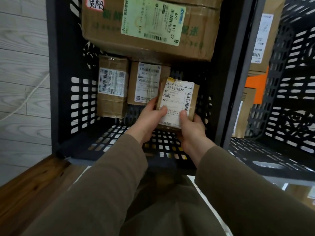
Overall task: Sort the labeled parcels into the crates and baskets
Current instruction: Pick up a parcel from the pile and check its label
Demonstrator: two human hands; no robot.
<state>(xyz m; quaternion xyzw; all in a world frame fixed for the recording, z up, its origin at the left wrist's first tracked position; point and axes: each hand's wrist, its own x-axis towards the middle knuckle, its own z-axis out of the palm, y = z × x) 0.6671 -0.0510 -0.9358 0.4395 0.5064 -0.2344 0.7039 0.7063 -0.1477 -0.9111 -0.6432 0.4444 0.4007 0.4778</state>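
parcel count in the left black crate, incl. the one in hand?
4. The green-label box up top; tall box lower left; white-label box beside it; small parcel in front, gripped by left hand and right hand. Others may hide behind the green-label box.

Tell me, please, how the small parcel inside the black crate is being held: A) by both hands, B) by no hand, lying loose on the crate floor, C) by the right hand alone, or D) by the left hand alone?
A: the left hand and the right hand each grip a lower side of the small parcel, holding it within the black crate.
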